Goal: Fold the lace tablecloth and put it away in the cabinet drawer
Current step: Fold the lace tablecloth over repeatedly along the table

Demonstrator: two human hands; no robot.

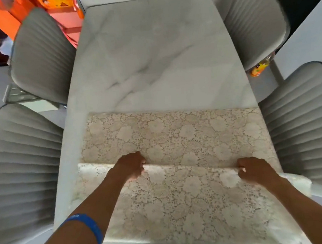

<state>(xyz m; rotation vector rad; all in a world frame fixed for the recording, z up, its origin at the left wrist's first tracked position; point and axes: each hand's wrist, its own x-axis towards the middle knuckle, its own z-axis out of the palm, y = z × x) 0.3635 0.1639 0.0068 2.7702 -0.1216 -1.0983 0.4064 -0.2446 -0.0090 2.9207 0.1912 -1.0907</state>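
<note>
The cream lace tablecloth [177,138] with a flower pattern lies across the near half of the white marble table [149,54]. Its near part is lifted and doubled over toward the far part, forming a raised edge across the middle. My left hand [130,167] pinches that raised edge left of centre. My right hand [256,169] grips the same edge further right. The cloth's right end hangs off the table's right side. No cabinet or drawer is in view.
Grey ribbed chairs stand close on both sides: two on the left [23,166] [41,54], two on the right [309,121] [254,20]. An orange bottle [259,70] lies on the floor at right. Orange objects [8,18] stand at the back left.
</note>
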